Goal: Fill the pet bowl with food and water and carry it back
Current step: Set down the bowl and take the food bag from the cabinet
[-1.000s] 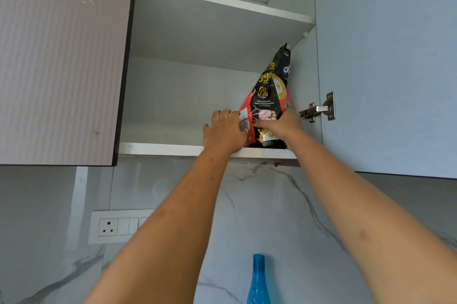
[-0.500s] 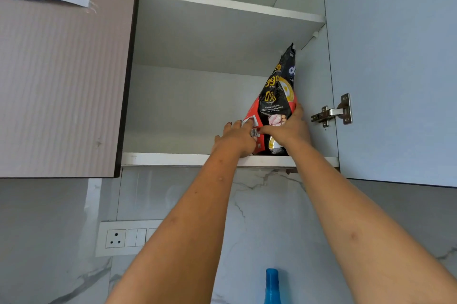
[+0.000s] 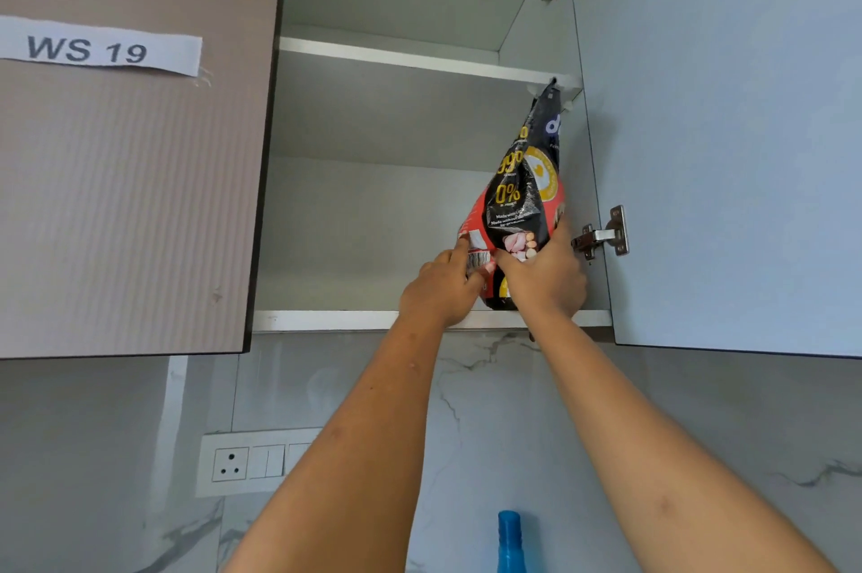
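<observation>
Marble-patterned wall tiles run behind both raised forearms, and above them hangs an open wall cabinet [image 3: 396, 218]. Both hands reach up to the front edge of its lower shelf [image 3: 326, 320]. Between them stands a black and red pet food bag [image 3: 522, 190], its folded top leaning up to the right, near the upper shelf. The left hand [image 3: 441, 288] pinches the bag's red lower corner by the barcode. The right hand [image 3: 545, 278] grasps the bag's lower right side, thumb across the front. The hands hide whether its base rests on the shelf. Just right of the right hand, a metal hinge [image 3: 604, 236] holds the open pale door [image 3: 723, 129]. Well left of the left hand, a closed brown door [image 3: 130, 199] carries a label reading "WS 19" [image 3: 98, 50]. Below the left forearm sits a socket panel [image 3: 252, 460]; between the forearms, lower down, shows a blue bottle top [image 3: 509, 540]
</observation>
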`<state>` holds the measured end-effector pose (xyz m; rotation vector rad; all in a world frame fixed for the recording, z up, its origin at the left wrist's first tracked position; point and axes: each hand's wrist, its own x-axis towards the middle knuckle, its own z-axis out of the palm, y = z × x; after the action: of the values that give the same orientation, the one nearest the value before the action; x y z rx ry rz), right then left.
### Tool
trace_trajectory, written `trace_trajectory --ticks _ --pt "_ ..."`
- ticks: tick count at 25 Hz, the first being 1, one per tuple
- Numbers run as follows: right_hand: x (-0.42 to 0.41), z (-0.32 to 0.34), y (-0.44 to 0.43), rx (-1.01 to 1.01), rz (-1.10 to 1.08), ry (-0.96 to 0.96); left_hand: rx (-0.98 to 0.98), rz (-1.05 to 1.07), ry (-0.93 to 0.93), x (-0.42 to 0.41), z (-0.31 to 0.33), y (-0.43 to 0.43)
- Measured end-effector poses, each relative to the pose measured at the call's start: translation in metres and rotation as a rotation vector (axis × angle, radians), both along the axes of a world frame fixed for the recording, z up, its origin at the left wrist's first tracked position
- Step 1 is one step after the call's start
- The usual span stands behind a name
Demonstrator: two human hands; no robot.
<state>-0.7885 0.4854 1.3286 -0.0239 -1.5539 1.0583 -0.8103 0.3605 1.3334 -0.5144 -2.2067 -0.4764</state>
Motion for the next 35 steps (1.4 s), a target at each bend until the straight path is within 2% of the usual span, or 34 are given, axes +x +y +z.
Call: trace_trajectory --ticks 4,9,14,19,23,28,32,35 --pt "0.028 -0.006 0.001 -0.055 0.036 0.103 0.159 -0.161 0.029 0.025 -0.012 0.005" --pt "0.074 -0.019 -0.015 -0.057 0.093 0.209 0.648 -0.562 -0.044 0.07 -0.01 0.016" --pt "0.13 -0.045 -0.028 -0.02 0.16 0.275 0.784 -0.682 -0.114 0.097 -0.017 -0.017" --pt "0.182 -0.064 -0.043 0.059 0.234 0.275 0.928 -0.798 -0.024 0.154 -0.046 -0.03" --pt "0.213 -0.095 -0.057 0.071 0.365 0.277 1.094 -0.709 -0.093 0.215 -0.073 -0.047" --pt "0.253 -0.149 -0.081 0.058 0.579 0.149 1.31 -0.503 -0.32 0.266 -0.121 -0.091" --pt "0.288 -0.22 -0.112 0.112 0.76 0.018 1.436 -0.323 -0.255 0.343 -0.183 -0.11" --pt "0.302 -0.266 -0.14 0.14 0.861 -0.105 1.535 -0.227 -0.263 0.363 -0.232 -0.137"
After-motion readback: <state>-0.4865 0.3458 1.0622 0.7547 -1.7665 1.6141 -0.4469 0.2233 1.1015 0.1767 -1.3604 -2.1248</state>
